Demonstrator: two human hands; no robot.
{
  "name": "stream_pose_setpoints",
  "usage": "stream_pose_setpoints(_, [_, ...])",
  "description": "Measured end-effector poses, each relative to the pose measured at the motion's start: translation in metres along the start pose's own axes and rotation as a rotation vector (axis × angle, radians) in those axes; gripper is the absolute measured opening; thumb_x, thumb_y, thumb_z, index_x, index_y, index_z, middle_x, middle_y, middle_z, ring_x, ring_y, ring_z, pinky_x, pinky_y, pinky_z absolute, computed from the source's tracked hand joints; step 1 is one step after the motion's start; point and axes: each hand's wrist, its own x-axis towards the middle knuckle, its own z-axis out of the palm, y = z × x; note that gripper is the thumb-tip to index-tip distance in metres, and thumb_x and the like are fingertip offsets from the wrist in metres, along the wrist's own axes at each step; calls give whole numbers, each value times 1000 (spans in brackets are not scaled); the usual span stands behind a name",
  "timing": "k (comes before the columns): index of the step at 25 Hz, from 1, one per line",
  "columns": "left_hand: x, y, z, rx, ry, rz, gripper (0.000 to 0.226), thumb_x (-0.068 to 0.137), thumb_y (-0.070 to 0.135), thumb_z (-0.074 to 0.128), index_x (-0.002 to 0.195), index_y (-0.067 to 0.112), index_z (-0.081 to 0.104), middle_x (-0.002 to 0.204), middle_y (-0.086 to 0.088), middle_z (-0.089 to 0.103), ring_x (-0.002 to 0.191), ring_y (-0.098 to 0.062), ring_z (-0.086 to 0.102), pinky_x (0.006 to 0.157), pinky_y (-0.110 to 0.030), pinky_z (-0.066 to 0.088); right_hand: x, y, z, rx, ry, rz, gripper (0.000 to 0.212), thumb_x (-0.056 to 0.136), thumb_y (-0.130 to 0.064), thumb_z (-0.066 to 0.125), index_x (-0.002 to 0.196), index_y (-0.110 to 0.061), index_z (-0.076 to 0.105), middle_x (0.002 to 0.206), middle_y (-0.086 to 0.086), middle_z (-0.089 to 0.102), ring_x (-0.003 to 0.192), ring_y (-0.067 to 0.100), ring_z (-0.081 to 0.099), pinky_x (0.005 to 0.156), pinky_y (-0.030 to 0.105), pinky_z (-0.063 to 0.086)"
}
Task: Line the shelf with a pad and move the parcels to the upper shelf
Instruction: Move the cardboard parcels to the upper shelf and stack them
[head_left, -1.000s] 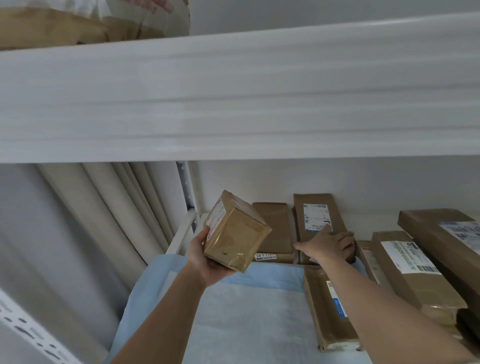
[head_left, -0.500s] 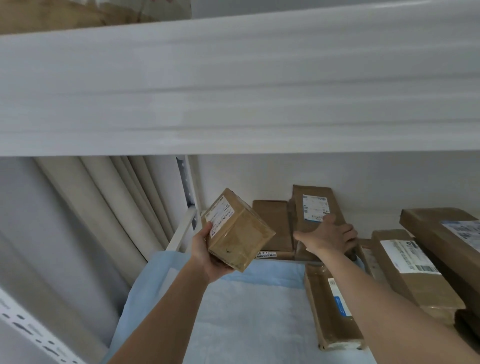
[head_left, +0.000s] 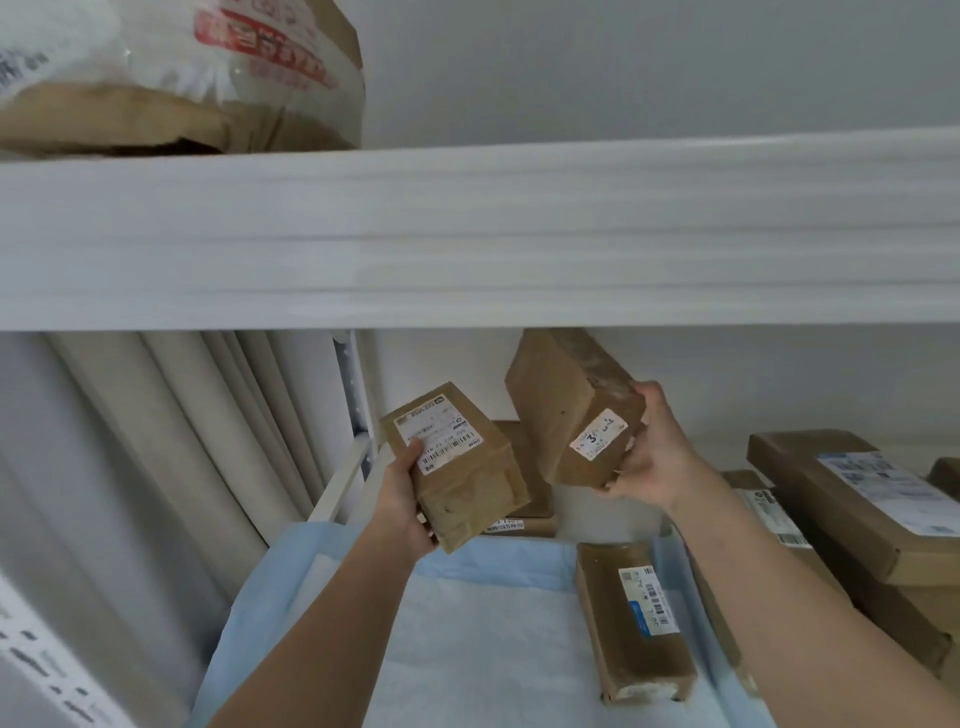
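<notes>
Left hand (head_left: 402, 499) and right hand (head_left: 655, 457), fingers curled, each grip a brown parcel (left (head_left: 457, 467), right (head_left: 569, 410)) above the blue pad (head_left: 467, 649).

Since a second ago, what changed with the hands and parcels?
The right hand closed on the tall parcel that leaned at the back wall and lifted it off the lower shelf, tilted, its top now behind the upper shelf edge. Unchanged: the left hand grips its labelled box; the blue pad and the other parcels lie as before.
</notes>
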Motion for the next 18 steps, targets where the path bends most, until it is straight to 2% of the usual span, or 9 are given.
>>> stream_pose_setpoints(2, [-14,-1,12,36,23,19,25,88,38,66,94,13,65,89,-12,68,80,-29,64,70,-42,52,-11,5,-14,110,-93,58,58,75,-65,49,101,-15,66,110,18,68,113,36,54,96,53,40])
stream_pose_setpoints(4, [-21,-5,17,50,49,50,29,84,35,72,101,13,67,93,-13,72,82,-32,69,67,-44,56,-18,13,-24,145,-164,94,70,75,-69,46,116,-15,66,117,21,67,116,39,53,96,56,40])
stream_pose_setpoints(6, [-25,-10,18,50,84,111,53,68,39,82,111,12,67,99,-15,74,88,-36,71,76,-54,58,-28,16,-29,154,-179,94,74,76,-71,45,121,-16,65,118,22,67,117,40,53,96,56,41])
stream_pose_setpoints(8, [-10,-24,14,141,204,194,84,41,49,86,114,15,63,107,-13,71,89,-38,70,78,-56,57,-42,15,-31,100,-217,59,76,76,-72,44,121,-14,65,117,21,68,118,39,53,98,53,41])
stream_pose_setpoints(9, [-4,-31,15,216,273,212,96,27,54,83,114,18,61,111,-12,67,90,-37,68,79,-55,57,-51,15,-31,41,-239,31,75,77,-72,46,121,-14,64,117,20,68,117,37,54,98,51,42])
stream_pose_setpoints(11, [-18,-38,24,321,390,242,105,20,60,76,117,24,56,117,-11,59,97,-38,63,84,-54,54,-68,18,-27,-124,-277,-45,68,78,-69,55,120,-16,62,115,17,69,114,33,58,97,45,44])
stream_pose_setpoints(13, [-61,-43,37,464,459,203,103,34,63,74,126,26,49,122,-12,49,108,-39,53,94,-54,48,-87,20,-27,-310,-349,-151,68,75,-63,64,125,-18,57,112,13,70,110,29,61,97,42,44])
stream_pose_setpoints(15, [-97,-52,42,538,475,161,89,60,60,69,137,23,41,133,-15,40,119,-41,45,103,-53,40,-105,23,-28,-458,-446,-232,78,69,-65,69,129,-17,57,115,10,69,112,28,61,100,39,43])
stream_pose_setpoints(18, [-124,-65,39,485,455,206,61,84,48,57,136,20,42,139,-16,38,123,-43,43,106,-53,38,-133,23,-25,-469,-453,-244,65,77,-55,63,128,-15,58,119,9,67,109,26,64,94,40,51])
